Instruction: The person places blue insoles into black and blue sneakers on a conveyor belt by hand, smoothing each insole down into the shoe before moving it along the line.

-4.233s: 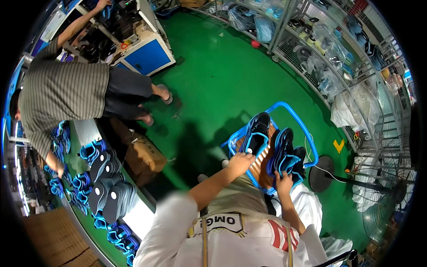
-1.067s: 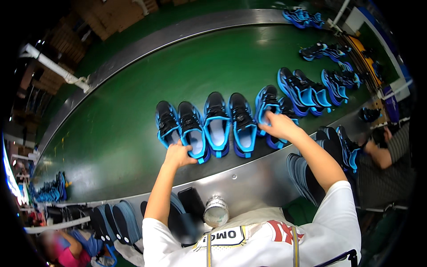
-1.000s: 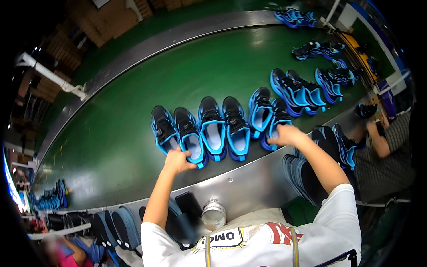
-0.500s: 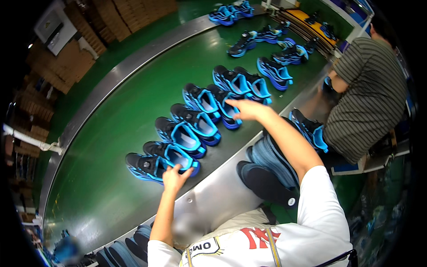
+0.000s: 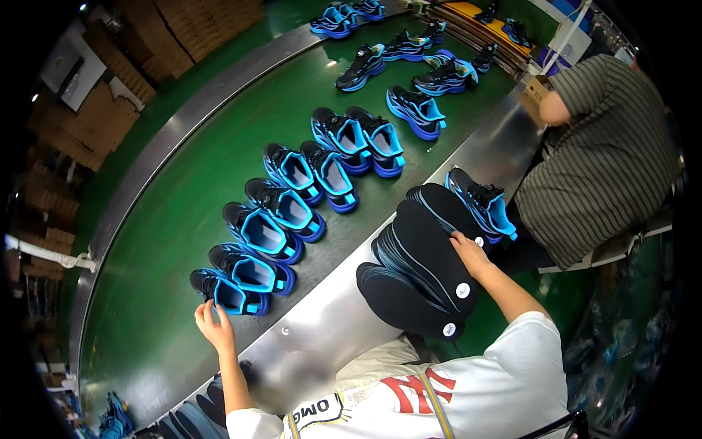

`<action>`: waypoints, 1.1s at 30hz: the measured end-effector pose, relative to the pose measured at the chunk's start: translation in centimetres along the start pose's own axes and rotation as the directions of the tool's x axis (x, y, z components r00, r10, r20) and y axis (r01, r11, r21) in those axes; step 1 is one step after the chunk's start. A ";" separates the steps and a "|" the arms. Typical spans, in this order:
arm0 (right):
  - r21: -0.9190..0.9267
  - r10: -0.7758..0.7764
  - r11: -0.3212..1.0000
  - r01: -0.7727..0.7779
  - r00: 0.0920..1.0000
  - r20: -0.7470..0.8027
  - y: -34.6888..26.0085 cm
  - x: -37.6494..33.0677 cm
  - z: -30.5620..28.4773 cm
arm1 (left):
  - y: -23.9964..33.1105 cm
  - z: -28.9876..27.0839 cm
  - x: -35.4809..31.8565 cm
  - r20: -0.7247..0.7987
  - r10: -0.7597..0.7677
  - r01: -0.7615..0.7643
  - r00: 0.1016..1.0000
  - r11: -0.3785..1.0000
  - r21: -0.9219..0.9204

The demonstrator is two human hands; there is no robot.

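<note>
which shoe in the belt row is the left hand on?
The nearest shoe, at the row's near end; the left hand touches its heel. The other blue-and-black shoes sit farther up the green belt.

Both arms outstretched (left hand (image 5: pixel 213 326) open)

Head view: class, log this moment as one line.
left hand: touching nearest blue shoe | right hand: on black insole stack | green belt
</note>
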State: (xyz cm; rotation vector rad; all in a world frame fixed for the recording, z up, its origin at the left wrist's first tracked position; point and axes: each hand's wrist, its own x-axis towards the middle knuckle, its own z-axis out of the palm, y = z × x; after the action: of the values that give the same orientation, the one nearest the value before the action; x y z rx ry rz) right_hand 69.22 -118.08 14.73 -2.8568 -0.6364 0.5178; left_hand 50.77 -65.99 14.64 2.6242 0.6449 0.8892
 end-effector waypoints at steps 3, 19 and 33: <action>0.001 0.034 0.999 -0.035 0.982 -0.184 1.3 -0.2 1.5 | -0.9 0.4 -0.6 -0.050 -0.085 0.090 0.995 0.990 0.105; 0.518 -0.093 0.777 0.358 0.879 -0.467 -12.6 5.7 -19.1 | -2.0 1.3 1.1 -0.024 -0.118 0.115 0.993 0.988 -0.099; -0.225 -0.811 0.520 0.824 0.559 0.173 -43.6 10.2 1.8 | -6.8 0.5 4.7 0.377 -0.454 0.582 0.807 0.718 -0.382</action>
State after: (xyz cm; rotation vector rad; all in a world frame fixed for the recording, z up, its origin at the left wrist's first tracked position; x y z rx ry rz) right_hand 60.73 -74.44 20.36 -2.3110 -2.0597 0.3229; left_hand 52.23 -57.89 13.78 1.8980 0.8969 0.4384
